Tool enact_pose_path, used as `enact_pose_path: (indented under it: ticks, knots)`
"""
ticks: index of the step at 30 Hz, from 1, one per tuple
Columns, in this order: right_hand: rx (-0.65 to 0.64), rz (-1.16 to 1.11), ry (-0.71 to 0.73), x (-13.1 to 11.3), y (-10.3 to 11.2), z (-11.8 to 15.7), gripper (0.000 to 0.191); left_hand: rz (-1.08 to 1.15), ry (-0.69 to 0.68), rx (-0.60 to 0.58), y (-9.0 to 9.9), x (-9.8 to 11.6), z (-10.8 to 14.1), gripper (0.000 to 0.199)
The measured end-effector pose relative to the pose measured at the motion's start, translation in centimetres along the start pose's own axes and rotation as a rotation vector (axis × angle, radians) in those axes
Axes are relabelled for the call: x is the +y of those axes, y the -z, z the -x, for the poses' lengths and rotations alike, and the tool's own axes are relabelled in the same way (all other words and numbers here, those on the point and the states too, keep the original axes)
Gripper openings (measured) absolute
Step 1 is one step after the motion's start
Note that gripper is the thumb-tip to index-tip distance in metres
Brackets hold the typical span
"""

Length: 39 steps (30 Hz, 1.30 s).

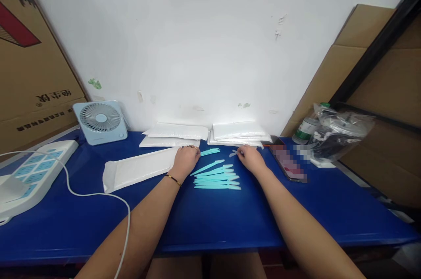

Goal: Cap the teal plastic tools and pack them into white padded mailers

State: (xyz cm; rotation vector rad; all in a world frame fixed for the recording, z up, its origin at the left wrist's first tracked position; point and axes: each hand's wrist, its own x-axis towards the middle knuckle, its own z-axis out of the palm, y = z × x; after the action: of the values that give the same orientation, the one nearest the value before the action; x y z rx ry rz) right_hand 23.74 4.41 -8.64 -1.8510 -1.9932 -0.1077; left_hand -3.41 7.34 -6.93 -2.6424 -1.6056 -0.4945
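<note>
My left hand is closed at the ends of a few slim turquoise eyebrow razors, which point to the right. My right hand pinches a small translucent piece, perhaps a blade cover; its exact kind is too small to tell. Between my forearms, several more turquoise eyebrow razors lie in a loose fan, their pale ends to the right. A long white padded envelope lies beside my left hand, its right end partly hidden by that hand.
White padded envelopes are stacked at the wall in a left pile and a right pile. A phone, a bottle and a plastic-wrapped item stand right. Left are a fan, power strip and white cable.
</note>
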Motion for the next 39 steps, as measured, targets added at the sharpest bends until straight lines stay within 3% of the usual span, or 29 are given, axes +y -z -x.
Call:
enact_pose_path:
  ticks: [4, 7, 11, 21, 28, 32, 35, 39]
  knots:
    - [0.033, -0.072, 0.008, 0.0, 0.2, 0.0, 0.018, 0.023, 0.038, 0.017, -0.2, 0.0, 0.0, 0.016]
    - [0.042, -0.331, -0.003, 0.2, 0.3, 0.1, 0.020, 0.061, 0.050, 0.010, -0.2, -0.1, 0.1, 0.014]
    - [-0.044, -0.593, -0.024, -0.1, 0.3, 0.4, 0.026, 0.148, 0.057, -0.003, 0.0, 0.0, 0.1, 0.011]
    - [-0.072, -0.717, -0.006, -1.7, 0.3, 0.7, 0.025, 0.211, 0.016, 0.027, 0.1, 0.3, 0.0, 0.011]
    - [-0.212, -0.667, 0.131, -1.6, 1.3, 0.9, 0.021, 0.214, -0.142, -0.038, 1.2, 1.0, 0.6, 0.014]
    - [-0.128, -0.487, 0.202, -1.0, 1.1, 0.6, 0.021, 0.186, -0.091, -0.027, 0.9, 0.5, 0.4, 0.020]
    - [-0.155, -0.354, 0.252, -1.4, 0.8, 0.4, 0.017, 0.109, -0.048, 0.002, 0.1, 0.1, 0.2, 0.017]
    - [-0.195, -0.275, 0.211, -2.0, 0.9, 0.5, 0.009, 0.083, -0.014, -0.026, -0.6, 0.1, -0.1, 0.012]
